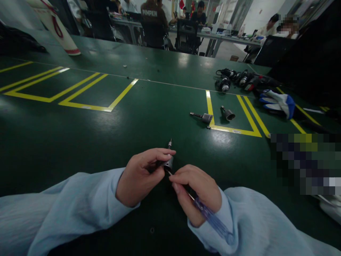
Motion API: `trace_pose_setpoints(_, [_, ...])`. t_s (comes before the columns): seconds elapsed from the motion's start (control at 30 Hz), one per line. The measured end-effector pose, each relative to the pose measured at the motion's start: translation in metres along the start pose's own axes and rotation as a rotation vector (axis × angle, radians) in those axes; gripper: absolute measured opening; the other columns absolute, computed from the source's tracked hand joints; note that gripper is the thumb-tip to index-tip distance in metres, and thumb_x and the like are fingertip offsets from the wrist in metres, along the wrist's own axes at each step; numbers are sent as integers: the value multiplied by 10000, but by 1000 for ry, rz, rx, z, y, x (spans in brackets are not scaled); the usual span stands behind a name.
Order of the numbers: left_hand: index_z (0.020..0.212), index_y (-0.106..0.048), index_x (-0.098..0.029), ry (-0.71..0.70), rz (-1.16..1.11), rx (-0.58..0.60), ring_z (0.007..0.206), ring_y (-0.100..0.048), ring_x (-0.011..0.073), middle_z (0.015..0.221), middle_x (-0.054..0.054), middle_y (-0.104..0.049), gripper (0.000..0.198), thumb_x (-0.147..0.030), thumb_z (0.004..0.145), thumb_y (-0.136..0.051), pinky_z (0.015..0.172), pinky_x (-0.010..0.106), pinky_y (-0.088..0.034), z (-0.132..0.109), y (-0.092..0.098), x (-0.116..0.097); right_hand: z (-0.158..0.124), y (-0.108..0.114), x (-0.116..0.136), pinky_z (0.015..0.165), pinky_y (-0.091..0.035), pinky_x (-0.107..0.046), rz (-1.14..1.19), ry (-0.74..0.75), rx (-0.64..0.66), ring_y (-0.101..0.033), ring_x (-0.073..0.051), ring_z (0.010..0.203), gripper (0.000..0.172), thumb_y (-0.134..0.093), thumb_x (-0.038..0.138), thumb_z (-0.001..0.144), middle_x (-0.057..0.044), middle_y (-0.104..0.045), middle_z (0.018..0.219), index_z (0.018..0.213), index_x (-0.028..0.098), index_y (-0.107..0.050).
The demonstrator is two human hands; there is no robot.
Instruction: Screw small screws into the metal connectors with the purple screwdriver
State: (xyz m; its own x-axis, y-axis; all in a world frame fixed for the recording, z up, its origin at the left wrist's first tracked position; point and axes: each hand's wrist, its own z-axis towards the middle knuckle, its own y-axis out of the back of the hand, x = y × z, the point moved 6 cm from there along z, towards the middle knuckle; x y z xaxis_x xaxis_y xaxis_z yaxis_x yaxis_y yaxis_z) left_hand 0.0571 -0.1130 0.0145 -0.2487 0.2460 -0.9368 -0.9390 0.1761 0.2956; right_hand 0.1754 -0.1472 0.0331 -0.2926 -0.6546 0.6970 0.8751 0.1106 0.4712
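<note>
My left hand (144, 174) grips a metal hole-saw-like bit (168, 163) between thumb and fingers, its thin shank pointing away from me. In my right hand (198, 188) is a screwdriver with a clear purple handle (213, 220). The screwdriver's tip meets the open end of the bit; whether it is inside cannot be made out. Beyond my hands, a similar bit (206, 118) lies on its side across a yellow line, and another one (228, 114) rests to its right.
Black power tools (225, 84) and a blue and white glove (279, 103) lie at the back right of the green table (106, 149). A cream object with red trim (60, 30) stands back left. People sit at desks beyond.
</note>
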Motion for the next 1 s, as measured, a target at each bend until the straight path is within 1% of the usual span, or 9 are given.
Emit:
trace_pose_setpoints(0.13, [800, -584, -121, 24, -54, -15, 929, -605, 201, 1010, 102, -633, 168, -47, 679, -496, 791, 320, -517, 7, 5, 8, -6, -5, 0, 579, -437, -220, 169, -74, 45, -540, -96, 593, 114, -463, 97, 721, -20, -581, 633, 745, 145, -563])
trace_pose_setpoints(0.23, [815, -582, -118, 49, -79, -12, 929, -603, 209, 1023, 104, -625, 156, -65, 689, -509, 775, 334, -527, 10, 7, 14, -15, -22, -3, 523, -407, -199, 339, -128, 162, -506, -77, 507, 125, -462, 157, 723, 10, -554, 556, 639, 162, -555])
trace_pose_setpoints(0.43, [823, -585, -113, 61, -113, -9, 920, -603, 211, 1028, 103, -619, 154, -73, 691, -518, 715, 315, -551, 11, 7, 15, -24, -39, 3, 537, -409, -180, 359, -30, 318, -503, -72, 487, 166, -433, 169, 733, 22, -540, 514, 593, 173, -523])
trace_pose_setpoints(0.5, [821, -585, -112, 65, -119, -7, 909, -606, 213, 1027, 105, -619, 151, -77, 688, -521, 698, 314, -555, 11, 7, 14, -25, -40, 4, 537, -412, -172, 377, -19, 329, -505, -67, 486, 152, -434, 170, 731, 26, -543, 523, 607, 175, -521])
trace_pose_setpoints(0.57, [812, -583, -110, 73, -131, -2, 899, -608, 216, 1023, 109, -618, 142, -82, 686, -524, 684, 319, -558, 12, 7, 13, -25, -38, 3, 532, -409, -177, 387, -8, 271, -495, -68, 479, 168, -420, 197, 748, 31, -530, 513, 612, 181, -517])
trace_pose_setpoints(0.77, [811, -587, -119, 143, -212, -12, 927, -594, 221, 1023, 101, -619, 150, -75, 671, -555, 749, 350, -535, 13, 8, 17, -28, -43, 9, 583, -409, -189, 225, 162, 405, -512, -74, 543, 133, -399, 136, 725, 20, -557, 579, 667, 176, -513])
trace_pose_setpoints(0.87, [822, -594, -124, 190, -301, -2, 945, -586, 231, 1030, 99, -617, 170, -81, 658, -584, 763, 359, -528, 13, 7, 17, -27, -42, 14, 570, -394, -192, 109, 245, 575, -508, -78, 568, 115, -429, 102, 712, 18, -551, 597, 692, 165, -523])
trace_pose_setpoints(0.93, [843, -597, -127, 223, -380, 0, 957, -580, 241, 1048, 99, -609, 193, -90, 654, -601, 751, 361, -532, 14, 7, 16, -24, -38, 14, 501, -361, -205, 13, 239, 631, -472, -84, 526, 110, -444, 102, 704, 20, -523, 564, 653, 159, -523])
trace_pose_setpoints(1.0, [881, -596, -136, 246, -458, 1, 979, -569, 249, 1093, 99, -589, 231, -95, 654, -612, 740, 357, -538, 14, 7, 16, -20, -33, 11, 445, -316, -233, -105, 193, 607, -428, -96, 488, 108, -444, 118, 689, 12, -497, 546, 620, 153, -520])
